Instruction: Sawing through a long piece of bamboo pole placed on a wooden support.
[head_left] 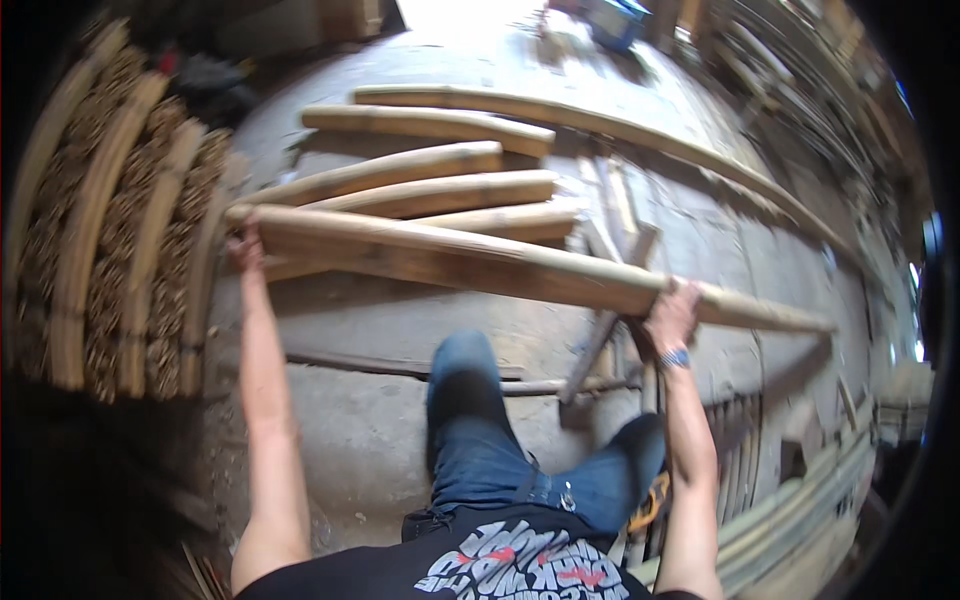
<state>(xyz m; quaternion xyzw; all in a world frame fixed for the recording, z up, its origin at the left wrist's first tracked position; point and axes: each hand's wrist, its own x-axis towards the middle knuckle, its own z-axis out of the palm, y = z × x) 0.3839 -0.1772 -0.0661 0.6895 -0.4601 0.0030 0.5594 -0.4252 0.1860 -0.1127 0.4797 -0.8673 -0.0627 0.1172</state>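
A long split bamboo pole (480, 256) lies across in front of me, tilted down to the right, its pale rounded side up. Near its left end, my left hand (247, 245) is closed on it, with the fingers partly blurred. My right hand (674, 316) grips the same pole well toward its right end, which sticks out past that hand. Just beyond are shorter split bamboo pieces (440, 192), some partly covered by the held pole. A wooden stand (592, 365) shows beneath the pole beside my right hand.
Tied bundles of bamboo strips (110, 220) are stacked at the left. Another long bamboo pole (640, 140) stretches across the far side. More poles (790, 520) lie at the lower right. A blue container (615, 24) stands at the back, on the concrete floor (350, 450).
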